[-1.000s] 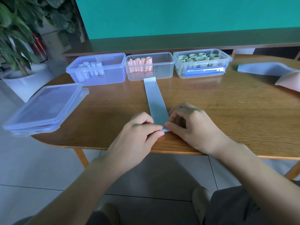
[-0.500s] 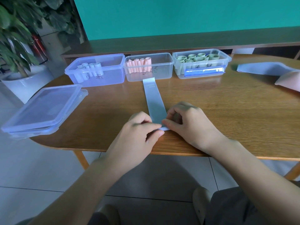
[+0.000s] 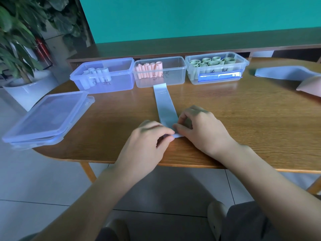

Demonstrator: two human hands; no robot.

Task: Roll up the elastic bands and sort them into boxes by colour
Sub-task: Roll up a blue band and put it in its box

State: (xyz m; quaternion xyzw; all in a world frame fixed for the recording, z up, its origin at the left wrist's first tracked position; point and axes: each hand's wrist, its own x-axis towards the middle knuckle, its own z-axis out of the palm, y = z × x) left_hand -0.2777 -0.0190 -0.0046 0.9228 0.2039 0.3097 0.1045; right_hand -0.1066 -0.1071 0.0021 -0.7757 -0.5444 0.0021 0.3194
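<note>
Pinched between both hands at the near edge of an oval, wood-grained table [image 3: 225,122]: the near end of a long, flat, pale-blue elastic band [image 3: 165,105], its smooth strip running straight away from the grip toward a row of boxes. Left hand [image 3: 147,145] curled on the band's near-left corner, thumb and forefinger closed narrowly over the folded end; right hand [image 3: 201,129] curled on the near-right corner, fingertips pressing the same end down. Start of the roll hidden beneath the fingers, tightness impossible to tell.

Beyond the grip, touching the band's far end: a clear rectangular plastic box [image 3: 173,79] holding upright pink rolled bands [image 3: 149,70]. Left of it, a blue-tinted translucent plastic box [image 3: 118,80] with white-blue rolled bands [image 3: 95,73] clustered at its left side. Right of it, a clear box with a blue label strip [image 3: 243,64], packed with green coiled bands [image 3: 210,61] lying spiral-up.

Far left of the grip, overhanging the table's rounded edge: stacked flat translucent blue plastic lids [image 3: 46,119]. Far right of the grip, loose and unrolled: another pale-blue band [image 3: 284,73] and a pink band [image 3: 311,84] partly out of view. Off the table to the left, a leafy green plant in a white pot [image 3: 26,91].
</note>
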